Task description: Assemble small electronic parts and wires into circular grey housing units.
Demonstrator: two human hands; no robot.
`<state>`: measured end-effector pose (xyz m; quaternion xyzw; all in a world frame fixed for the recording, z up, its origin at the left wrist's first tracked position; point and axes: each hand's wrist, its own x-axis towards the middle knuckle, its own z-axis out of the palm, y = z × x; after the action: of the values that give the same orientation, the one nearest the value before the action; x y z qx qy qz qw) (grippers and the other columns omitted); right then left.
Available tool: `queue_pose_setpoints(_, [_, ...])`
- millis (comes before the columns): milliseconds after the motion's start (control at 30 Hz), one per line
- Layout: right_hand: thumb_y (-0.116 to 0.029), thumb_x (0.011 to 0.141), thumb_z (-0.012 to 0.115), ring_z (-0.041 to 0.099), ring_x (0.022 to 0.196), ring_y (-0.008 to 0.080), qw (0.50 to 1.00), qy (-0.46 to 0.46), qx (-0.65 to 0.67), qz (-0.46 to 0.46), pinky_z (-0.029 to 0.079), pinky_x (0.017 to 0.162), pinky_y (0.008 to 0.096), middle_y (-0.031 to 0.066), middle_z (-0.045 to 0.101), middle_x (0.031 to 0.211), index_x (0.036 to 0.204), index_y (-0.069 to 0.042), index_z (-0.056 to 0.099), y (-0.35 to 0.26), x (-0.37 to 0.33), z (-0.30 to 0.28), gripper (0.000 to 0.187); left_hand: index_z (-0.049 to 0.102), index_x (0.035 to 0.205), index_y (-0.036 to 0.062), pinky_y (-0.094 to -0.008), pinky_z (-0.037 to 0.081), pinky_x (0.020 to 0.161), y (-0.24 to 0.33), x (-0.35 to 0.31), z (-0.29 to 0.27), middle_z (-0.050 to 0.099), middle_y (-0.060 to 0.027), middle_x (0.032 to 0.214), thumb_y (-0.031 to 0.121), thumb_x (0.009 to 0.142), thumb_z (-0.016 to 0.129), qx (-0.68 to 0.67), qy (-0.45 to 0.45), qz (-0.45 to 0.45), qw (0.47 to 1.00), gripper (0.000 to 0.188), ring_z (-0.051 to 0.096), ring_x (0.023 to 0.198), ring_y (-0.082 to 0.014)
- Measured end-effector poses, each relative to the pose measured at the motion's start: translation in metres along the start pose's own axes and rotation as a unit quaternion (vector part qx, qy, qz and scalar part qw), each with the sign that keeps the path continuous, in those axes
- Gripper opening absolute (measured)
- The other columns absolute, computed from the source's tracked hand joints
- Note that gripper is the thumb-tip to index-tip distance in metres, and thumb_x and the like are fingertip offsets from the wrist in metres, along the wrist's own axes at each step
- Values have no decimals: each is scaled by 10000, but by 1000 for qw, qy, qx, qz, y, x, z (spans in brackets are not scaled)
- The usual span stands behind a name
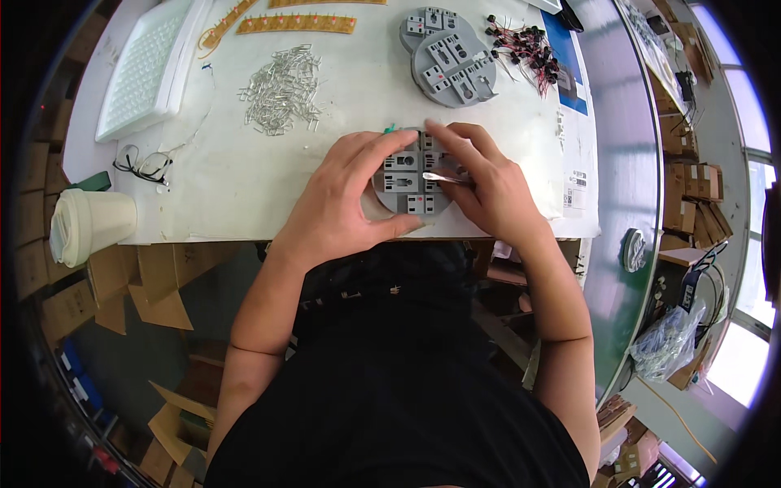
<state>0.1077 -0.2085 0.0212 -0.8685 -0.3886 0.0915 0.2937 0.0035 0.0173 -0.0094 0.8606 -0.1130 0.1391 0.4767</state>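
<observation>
A round grey fixture [416,183] with raised slotted blocks lies near the table's front edge, between my hands. My left hand [325,195] curves around its left side, fingers at the far rim and thumb at the near rim. Between the thumb and fingers of my right hand [498,193] is a slim, shiny tool [439,177] that looks like tweezers, its tip pointing left over the blocks. The right index finger reaches to the fixture's far side. Both hands hide parts of the fixture's rim. A small green piece [390,128] shows by the left fingertips.
Beyond lie two overlapping grey fixtures [455,69], a heap of small metal pins [283,88], wired black parts [527,50] and amber strips [297,23]. At left are a white foam tray [150,69], eyeglasses [145,165] and a lidded cream cup [93,224] near the edge.
</observation>
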Motion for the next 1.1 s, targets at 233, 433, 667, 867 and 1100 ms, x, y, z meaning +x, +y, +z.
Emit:
queue_pose_setpoints(233, [-120, 896, 820, 761, 878, 311, 993, 105, -58, -4, 611, 698, 401, 75, 709, 1286, 1366, -105, 694, 1, -19, 19, 487, 660, 1324, 40, -357, 591, 805, 0, 19, -8, 752, -118, 1043, 119, 907, 830, 48, 97, 20, 994, 457, 728, 914, -244])
queue_pose_setpoints(433, [-202, 929, 804, 758, 822, 294, 990, 118, -79, -10, 591, 653, 397, 55, 713, 1285, 1327, -106, 703, 2, -21, 27, 421, 729, 1118, 9, -353, 595, 776, 13, 52, -9, 761, -110, 904, 103, 911, 806, 43, -45, -86, 994, 240, 748, 828, -233])
queue_pose_setpoints(667, [-193, 937, 794, 758, 814, 287, 989, 125, -84, -8, 591, 658, 388, 52, 710, 1290, 1332, -113, 703, 4, -23, 28, 413, 749, 1118, 37, -373, 596, 716, 15, 72, -11, 756, -120, 904, 104, 915, 799, 99, -130, -59, 985, 219, 746, 811, -265])
queue_pose_setpoints(867, [-199, 930, 809, 751, 795, 286, 990, 136, -30, -15, 583, 652, 386, 69, 728, 1230, 1286, -103, 727, 4, -22, 24, 377, 768, 1132, 38, -395, 574, 731, 20, 75, -9, 726, -112, 882, 93, 913, 802, 162, -149, -7, 975, 228, 713, 790, -278])
queue_pose_setpoints(1100, [-162, 929, 789, 744, 812, 333, 970, 213, -20, 115, 585, 725, 391, 140, 786, 942, 1098, -65, 818, 59, 51, -58, 197, 770, 1159, 38, -406, 564, 765, 15, 60, 7, 696, -112, 917, 84, 914, 803, 152, -71, -6, 986, 252, 688, 827, -287])
